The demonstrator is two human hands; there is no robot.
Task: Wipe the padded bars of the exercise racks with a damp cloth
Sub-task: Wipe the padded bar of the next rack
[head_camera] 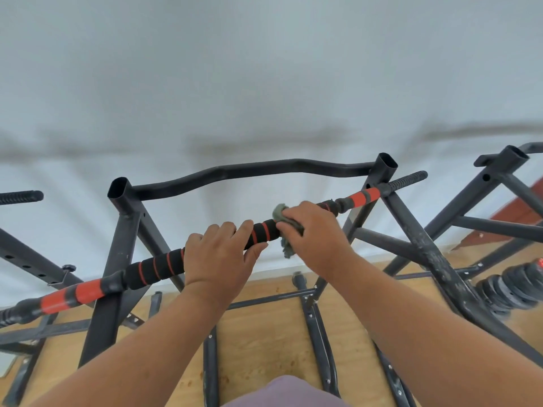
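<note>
Padded bar (155, 267) runs diagonally across the middle of the view, low on the left, high on the right. Black foam with thin red rings in the middle, red-and-black taped sections near both ends, threaded black tip at the far right end. It lies across the 2 uprights of the black rack (117, 230), just below their open tube tops.

Cloth (286, 230): grey, bunched, wrapped on the bar right of center, a frayed tail hanging under the bar.

Right hand (316, 233): fingers curled over the cloth and bar, clamping the cloth to the foam. Thumb not visible.

Left hand (219, 254): just left of the cloth, fingers curled over the top of the bar, thumb under it, gripping bare foam. A short stretch of foam shows between the 2 hands.

Curved black crossbar (249, 171) joins the 2 uprights behind the padded bar. 2nd rack frame (496, 177) stands to the right, paint scuffed on its near leg. Stack of black weight plates (505, 292) low on the right, beside that leg. Another threaded bar end (20, 197) pokes in at the left edge. Wood-pattern floor (264, 348) below, pale wall (264, 83) behind. Purple fabric (285, 392) at the bottom edge, between the forearms.
</note>
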